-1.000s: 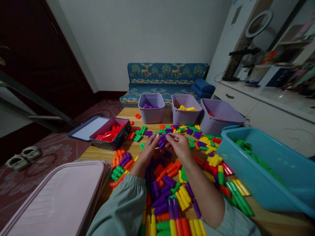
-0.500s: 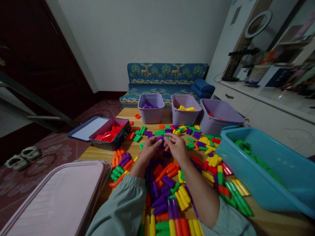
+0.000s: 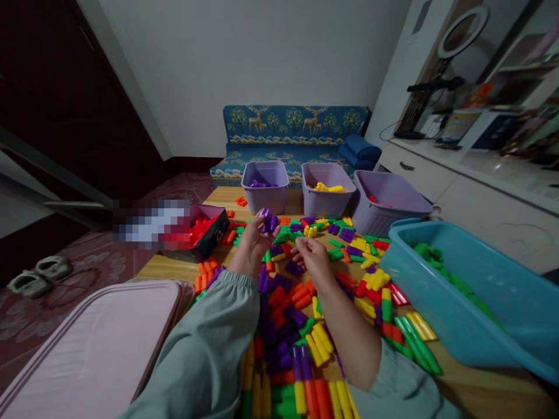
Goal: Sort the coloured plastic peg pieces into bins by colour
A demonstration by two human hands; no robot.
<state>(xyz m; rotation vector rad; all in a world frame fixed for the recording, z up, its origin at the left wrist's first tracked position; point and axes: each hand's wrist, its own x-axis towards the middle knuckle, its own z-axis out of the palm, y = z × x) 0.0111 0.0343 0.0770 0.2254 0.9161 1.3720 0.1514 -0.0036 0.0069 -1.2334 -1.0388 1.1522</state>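
Observation:
My left hand (image 3: 253, 244) is raised over the wooden table (image 3: 174, 266) and pinches a purple block (image 3: 268, 221) at its fingertips, just in front of the left lilac bin (image 3: 265, 187) that holds purple pieces. My right hand (image 3: 311, 256) hovers lower, to the right, with its fingers curled; what they hold, if anything, is hidden. Under both hands lies a spread of purple, orange, green, yellow and red plastic blocks (image 3: 301, 308).
Two more lilac bins stand at the back, one with yellow pieces (image 3: 326, 189), one with red (image 3: 388, 203). A big blue tub (image 3: 476, 291) with green pieces sits at the right. A dark box of red blocks (image 3: 198, 233) is at left, a pink lid (image 3: 96, 343) near me.
My hands have parted. The left hand rose toward the left lilac bin with the purple block, while the right hand stayed low over the pile. The view tilted slightly.

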